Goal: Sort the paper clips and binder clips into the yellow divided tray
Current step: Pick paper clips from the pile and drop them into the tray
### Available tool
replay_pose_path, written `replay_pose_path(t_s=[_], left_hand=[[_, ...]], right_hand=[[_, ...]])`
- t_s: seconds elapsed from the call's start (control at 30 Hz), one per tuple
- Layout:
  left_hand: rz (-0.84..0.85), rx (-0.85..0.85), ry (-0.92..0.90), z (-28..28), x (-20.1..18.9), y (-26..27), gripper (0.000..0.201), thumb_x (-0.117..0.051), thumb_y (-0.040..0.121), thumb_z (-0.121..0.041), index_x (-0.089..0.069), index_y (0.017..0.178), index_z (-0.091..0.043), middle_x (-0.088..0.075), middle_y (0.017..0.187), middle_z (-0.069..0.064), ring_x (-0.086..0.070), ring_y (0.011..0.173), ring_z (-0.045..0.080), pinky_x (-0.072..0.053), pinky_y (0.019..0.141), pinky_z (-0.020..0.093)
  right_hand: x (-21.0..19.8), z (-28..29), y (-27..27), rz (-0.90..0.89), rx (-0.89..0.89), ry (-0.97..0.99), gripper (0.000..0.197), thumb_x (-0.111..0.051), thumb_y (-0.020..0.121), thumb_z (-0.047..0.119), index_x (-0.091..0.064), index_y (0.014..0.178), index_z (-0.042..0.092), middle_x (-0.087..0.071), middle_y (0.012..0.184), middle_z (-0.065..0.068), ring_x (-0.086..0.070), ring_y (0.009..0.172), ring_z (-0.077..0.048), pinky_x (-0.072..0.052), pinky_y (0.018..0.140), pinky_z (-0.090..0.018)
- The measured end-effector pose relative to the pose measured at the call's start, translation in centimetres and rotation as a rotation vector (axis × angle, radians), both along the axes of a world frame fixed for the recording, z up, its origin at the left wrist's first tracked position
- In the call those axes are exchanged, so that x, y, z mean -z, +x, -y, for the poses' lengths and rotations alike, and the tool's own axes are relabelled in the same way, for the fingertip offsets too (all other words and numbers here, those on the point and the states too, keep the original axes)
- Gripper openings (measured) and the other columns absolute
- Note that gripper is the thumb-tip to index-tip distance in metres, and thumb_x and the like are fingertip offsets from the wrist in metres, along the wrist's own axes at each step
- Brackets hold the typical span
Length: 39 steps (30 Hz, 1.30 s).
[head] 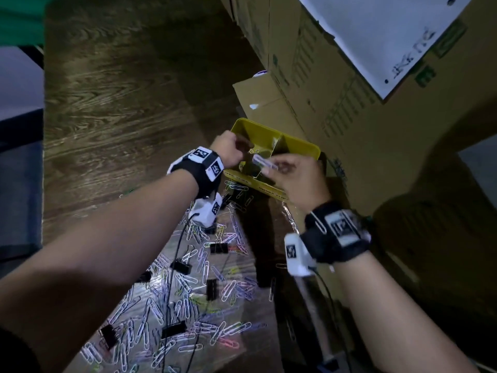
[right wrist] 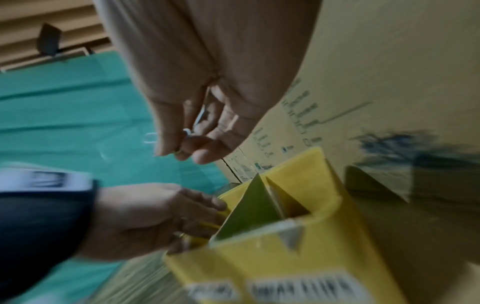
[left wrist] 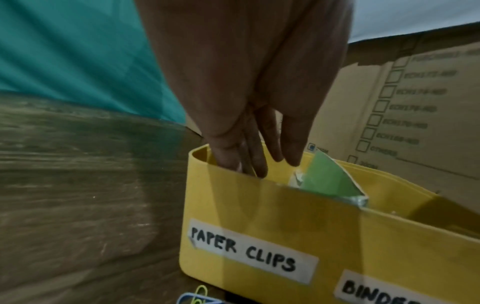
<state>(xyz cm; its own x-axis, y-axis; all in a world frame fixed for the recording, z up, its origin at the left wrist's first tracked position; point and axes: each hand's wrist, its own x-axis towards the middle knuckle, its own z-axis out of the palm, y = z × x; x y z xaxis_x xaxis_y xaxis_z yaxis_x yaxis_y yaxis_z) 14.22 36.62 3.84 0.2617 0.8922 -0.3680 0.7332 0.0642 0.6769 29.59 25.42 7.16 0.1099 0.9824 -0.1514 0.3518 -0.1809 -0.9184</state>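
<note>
- The yellow divided tray [head: 301,146] sits on the wooden table [head: 113,103], against cardboard boxes [head: 349,109].
- Right hand [head: 298,179] pinches a white paper clip [head: 265,162] over the tray's near wall.
- Left hand [head: 228,152] dips straight fingers [left wrist: 257,160] into the tray's "PAPER CLIPS" compartment [left wrist: 249,185]; whether they hold anything, I cannot tell.

1 yellow divided tray [head: 301,146], 2 compartments, 1 green divider [left wrist: 327,179]. 2 hands: left hand [head: 228,152], right hand [head: 298,179]. Roughly 7 black binder clips [head: 218,247] on floor, count unsure in dim light. Paper clips [head: 188,278]: dozens, too many to count. 2 labels [left wrist: 249,253] on tray front.

Smooth plastic tray [left wrist: 259,205], wood-grain floor [head: 121,90]
</note>
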Motion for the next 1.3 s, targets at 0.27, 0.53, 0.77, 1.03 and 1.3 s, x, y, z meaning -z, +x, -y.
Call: replay_pose_path(t_s=[0.27, 0.53, 0.77, 1.03, 1.3], left_hand=[[0.296, -0.323, 0.185, 5.7, 1.1, -4.1, 0.021, -0.061, 0.085, -0.008, -0.067, 0.084, -0.028, -0.067, 0.073, -0.003, -0.060, 0.059, 0.009, -0.050, 0.057, 0.024], [-0.277, 0.072, 0.157, 11.3, 5.4, -6.2, 0.036, -0.063, 0.084, -0.038, -0.059, 0.115, -0.020, -0.055, 0.109, 0.002, -0.057, 0.095, 0.020, -0.048, 0.080, 0.033], [-0.321, 0.087, 0.246, 11.1, 6.5, -5.0, 0.022, -0.051, 0.089, -0.016, -0.060, 0.107, -0.008, -0.058, 0.099, 0.012, -0.061, 0.086, 0.035, -0.049, 0.072, 0.042], [-0.079, 0.031, 0.524, 15.2, 5.3, -6.3, 0.012, -0.049, 0.084, -0.011, -0.059, 0.081, -0.004, -0.056, 0.075, 0.011, -0.053, 0.062, 0.022, -0.042, 0.057, 0.028], [-0.057, 0.156, 0.352, 19.1, 6.2, -7.5, 0.012, -0.052, 0.088, -0.003, -0.051, 0.097, -0.012, -0.055, 0.090, 0.010, -0.053, 0.057, 0.021, -0.046, 0.049, 0.031]], right_hand=[[2.0, -7.6, -1.6, 0.475, -0.114, -0.042, 0.021, -0.069, 0.084, 0.019, -0.068, 0.104, 0.018, -0.064, 0.109, -0.006, -0.062, 0.093, -0.018, -0.050, 0.084, -0.026], [2.3, -4.8, -3.6, 0.557, -0.366, 0.252, 0.022, -0.061, 0.087, 0.010, -0.069, 0.107, 0.012, -0.061, 0.112, -0.009, -0.056, 0.105, -0.023, -0.048, 0.091, -0.036], [7.9, -0.3, -5.3, 0.432, -0.577, 0.070, 0.039, -0.050, 0.082, -0.005, -0.062, 0.117, 0.008, -0.054, 0.129, -0.009, -0.051, 0.119, -0.023, -0.037, 0.107, -0.031], [11.6, -0.9, -7.0, 0.796, -0.850, -0.142, 0.081, -0.052, 0.084, 0.010, -0.006, 0.151, 0.018, 0.009, 0.159, -0.003, 0.010, 0.146, -0.021, -0.001, 0.119, -0.046], [13.5, 3.3, -5.0, 0.865, -0.868, -0.083, 0.065, -0.040, 0.096, 0.030, -0.004, 0.150, 0.026, 0.007, 0.159, 0.005, 0.014, 0.146, -0.023, 0.003, 0.115, -0.053]])
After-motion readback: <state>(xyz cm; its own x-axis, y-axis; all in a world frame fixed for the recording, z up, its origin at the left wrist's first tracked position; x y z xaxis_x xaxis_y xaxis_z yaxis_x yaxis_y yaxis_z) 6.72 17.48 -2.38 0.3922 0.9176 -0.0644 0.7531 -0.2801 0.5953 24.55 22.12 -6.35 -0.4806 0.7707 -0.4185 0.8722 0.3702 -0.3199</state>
